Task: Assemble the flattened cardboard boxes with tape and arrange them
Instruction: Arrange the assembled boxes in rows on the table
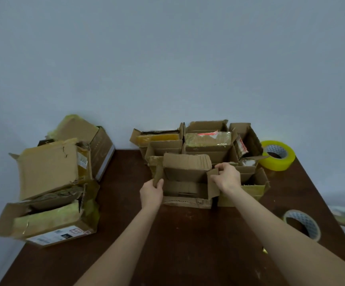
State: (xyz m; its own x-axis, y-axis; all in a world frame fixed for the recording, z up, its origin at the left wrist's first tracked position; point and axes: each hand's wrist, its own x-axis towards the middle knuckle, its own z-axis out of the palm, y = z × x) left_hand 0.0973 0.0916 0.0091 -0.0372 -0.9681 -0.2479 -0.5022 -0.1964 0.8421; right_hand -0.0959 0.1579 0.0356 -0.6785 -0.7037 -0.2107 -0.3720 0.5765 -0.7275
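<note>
Holding an open-topped cardboard box [186, 202] by both short ends, near the middle of the tabletop [188, 244], straight ahead at 12 o'clock from the body. Curling the left hand [151, 193] round the left end flap [157, 178] on the box's 9 o'clock side, thumb and fingers pinching the cardboard edge. Pinching the right end flap [212, 182] with the right hand [228, 179] on the 3 o'clock side, fingers bent over the flap's top edge, none spread flat.

Lying with the long axis running from 9 to 3 o'clock, square to the arms, mouth facing up, rear flap standing at 12 o'clock. Not showing whether the bottom seam is taped. Sitting just in front of a cluster of assembled boxes [206, 150] packed against the wall at 12 o'clock, and just beside a neighbouring box [250, 191] at 3 o'clock; touching or not, impossible to tell.

Judging the step as arranging: probably calling for a short slide toward 12 o'clock to line up with the cluster, needing no fresh reach from either arm, and risking a snag on the 3 o'clock side against the neighbour.

Leaving a yellow tape roll [279, 162] at 2 o'clock and a second tape roll [310, 223] at 4 o'clock, both lying nearer to the right hand. Leaving a pile of worn boxes [49, 168] well apart at 9 o'clock, beyond the tabletop edge.
</note>
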